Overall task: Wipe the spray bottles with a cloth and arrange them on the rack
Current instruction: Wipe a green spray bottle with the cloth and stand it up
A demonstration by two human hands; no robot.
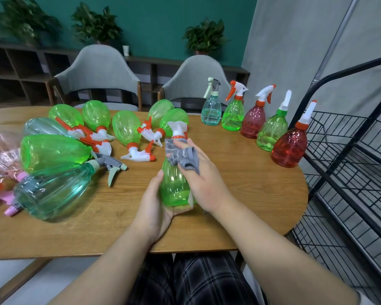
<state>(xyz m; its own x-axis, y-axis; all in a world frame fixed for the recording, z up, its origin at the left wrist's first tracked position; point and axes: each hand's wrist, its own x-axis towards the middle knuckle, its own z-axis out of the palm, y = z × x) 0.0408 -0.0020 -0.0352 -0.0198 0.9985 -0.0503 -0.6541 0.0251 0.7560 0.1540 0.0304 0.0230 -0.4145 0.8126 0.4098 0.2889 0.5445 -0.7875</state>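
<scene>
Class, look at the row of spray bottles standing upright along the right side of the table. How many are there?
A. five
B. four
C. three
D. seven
A: five stand upright in the row, a teal one, a green one, a red one, another green one and another red one nearest the rack.

Both forearms are bare from wrist to the frame's near edge, with no watch, ring or bracelet showing on the left hand (pixel 154 208) or the right hand (pixel 204 179). Dark plaid trousers (pixel 198 280) with thin pale lines cover the lap. A sliver of light fabric shows at the near right corner, too small to identify.
</scene>
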